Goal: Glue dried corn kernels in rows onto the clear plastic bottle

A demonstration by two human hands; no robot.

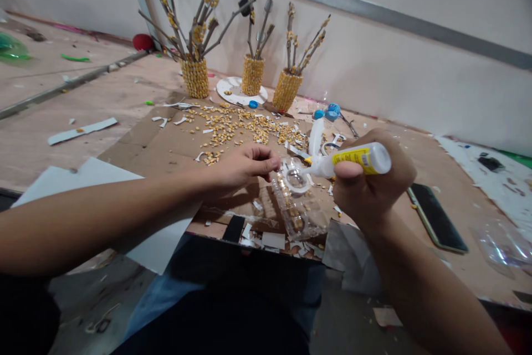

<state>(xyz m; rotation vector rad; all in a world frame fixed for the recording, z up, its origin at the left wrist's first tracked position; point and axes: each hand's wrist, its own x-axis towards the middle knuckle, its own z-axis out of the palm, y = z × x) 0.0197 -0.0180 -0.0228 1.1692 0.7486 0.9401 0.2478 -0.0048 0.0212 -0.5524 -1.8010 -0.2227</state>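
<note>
My right hand (369, 178) is wrapped around a white glue bottle (341, 162) with a yellow label. The bottle is tipped to the left, its nozzle at a white ring (298, 190). That ring lies over a clear plastic tray (305, 219) with dimpled pockets. At the tray's upper left edge, my left hand (254, 164) is closed, thumb against fingers; what sits in the pinch is hidden. Loose corn kernels (222, 129) are scattered on the cardboard (145, 147) beyond my hands.
Three kernel-covered pots (194, 78) holding twigs stand at the back, one on a white disc (224, 91). Blue caps (331, 111) lie to their right. A phone (438, 216) rests right of my forearm. White paper (162, 238) lies under my left forearm; paper scraps line the front edge.
</note>
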